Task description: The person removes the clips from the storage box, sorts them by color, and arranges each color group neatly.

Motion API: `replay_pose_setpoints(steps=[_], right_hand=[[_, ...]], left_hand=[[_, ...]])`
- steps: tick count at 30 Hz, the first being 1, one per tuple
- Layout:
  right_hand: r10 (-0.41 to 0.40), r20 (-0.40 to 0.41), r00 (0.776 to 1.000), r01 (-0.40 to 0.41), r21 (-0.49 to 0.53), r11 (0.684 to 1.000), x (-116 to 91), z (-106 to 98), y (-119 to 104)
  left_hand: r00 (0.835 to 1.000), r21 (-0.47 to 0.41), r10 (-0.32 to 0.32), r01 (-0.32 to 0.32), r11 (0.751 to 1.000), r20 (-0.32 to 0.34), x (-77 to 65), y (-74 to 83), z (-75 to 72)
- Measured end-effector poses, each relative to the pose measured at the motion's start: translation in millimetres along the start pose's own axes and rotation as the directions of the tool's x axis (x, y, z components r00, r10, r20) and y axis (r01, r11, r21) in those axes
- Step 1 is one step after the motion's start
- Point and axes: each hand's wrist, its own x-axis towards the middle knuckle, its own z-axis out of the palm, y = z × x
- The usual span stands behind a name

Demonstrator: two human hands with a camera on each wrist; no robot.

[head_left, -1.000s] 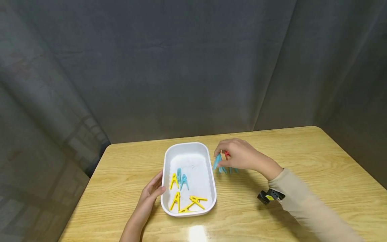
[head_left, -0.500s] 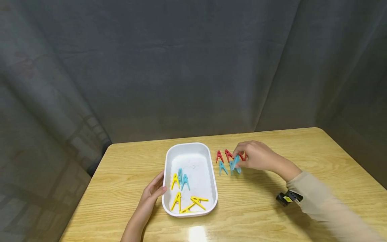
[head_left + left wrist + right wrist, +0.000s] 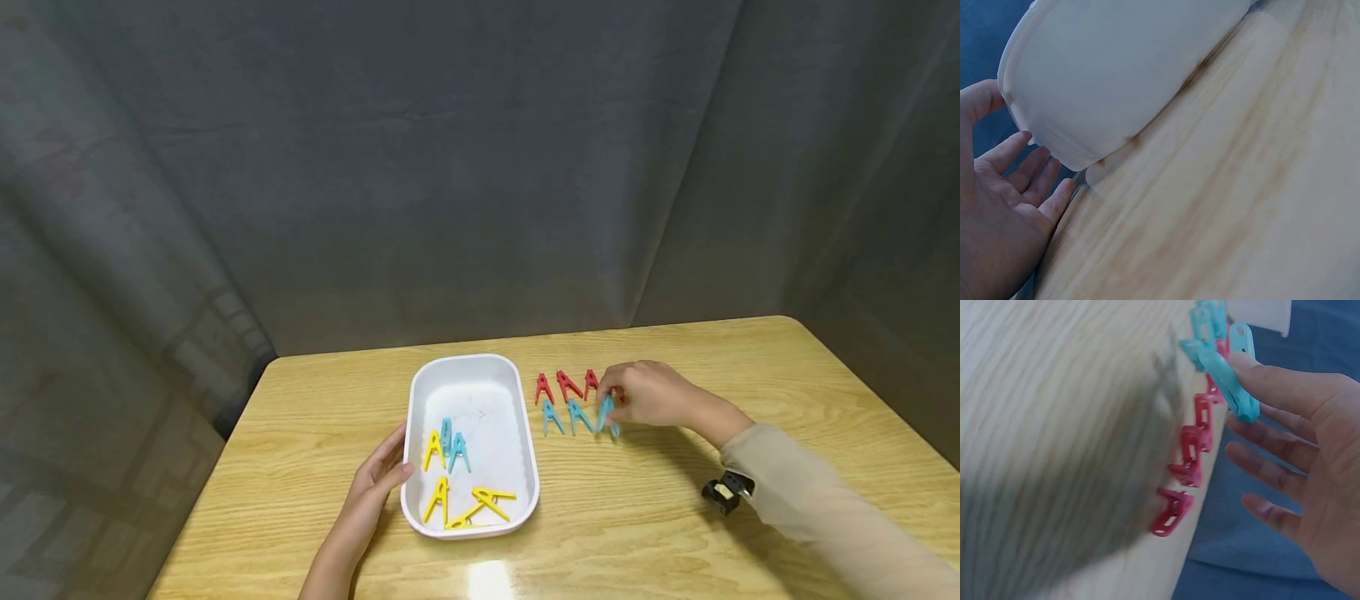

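The left hand (image 3: 374, 481), fingers loosely spread, touches a white tray (image 3: 497, 429); nearer the worktop's (image 3: 607, 517) right edge, the right hand (image 3: 649, 394) pinches a blue clothespin (image 3: 1225, 378).

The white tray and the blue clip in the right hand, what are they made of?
White tray: probably plastic, smooth; its rounded walls seem moulded in one piece. Blue clip: likely hard plastic, smooth and evenly coloured, though blur hides finer detail.
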Motion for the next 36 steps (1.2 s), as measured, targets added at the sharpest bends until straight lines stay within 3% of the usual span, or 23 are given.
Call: replay_pose_setpoints(steps=[12,36], right_hand=[[-0.043,0.042,0.998,0.044,-0.022,0.999,11,16,10],[-0.011,0.033,0.999,0.011,0.001,1.0,21,15,14]], left_hand=[[1.0,0.002,0.008,-0.008,1.0,0.001,-0.9,-1.1,-0.6],[1.0,-0.009,-0.013,0.013,1.0,-0.007,-2.1,0.2,1.0]])
